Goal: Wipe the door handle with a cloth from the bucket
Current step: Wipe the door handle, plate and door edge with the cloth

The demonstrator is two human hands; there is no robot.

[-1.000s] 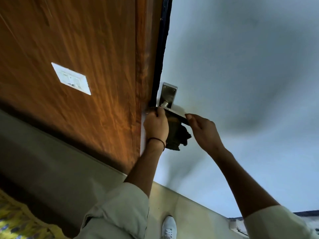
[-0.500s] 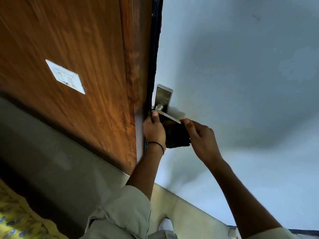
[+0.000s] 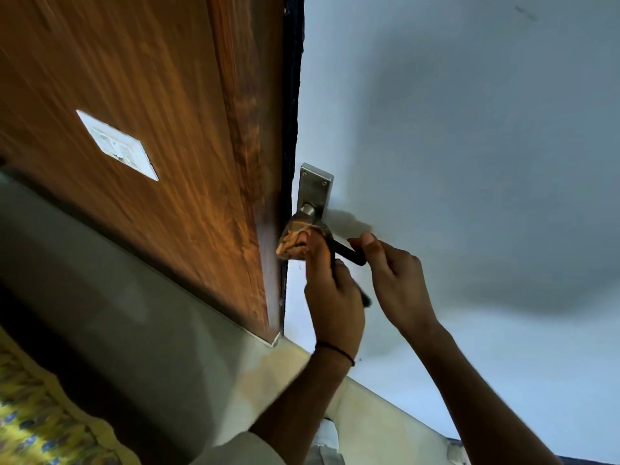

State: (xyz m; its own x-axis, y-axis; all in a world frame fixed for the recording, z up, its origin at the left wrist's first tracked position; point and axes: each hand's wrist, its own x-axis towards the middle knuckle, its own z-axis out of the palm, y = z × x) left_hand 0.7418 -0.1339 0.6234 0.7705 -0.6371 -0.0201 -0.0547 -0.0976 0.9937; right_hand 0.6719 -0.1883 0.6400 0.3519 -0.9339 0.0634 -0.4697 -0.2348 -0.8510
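Clutching cloth [image 3: 291, 244] on handle [image 3: 349, 252], left hand [image 3: 332, 298] upraised

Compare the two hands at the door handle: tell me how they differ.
The left hand grips a crumpled brownish cloth against the base of the metal lever door handle; the right hand holds no cloth and pinches the lever's free end. The left wrist wears a thin dark band; the right wrist is bare. Both touch the same handle.
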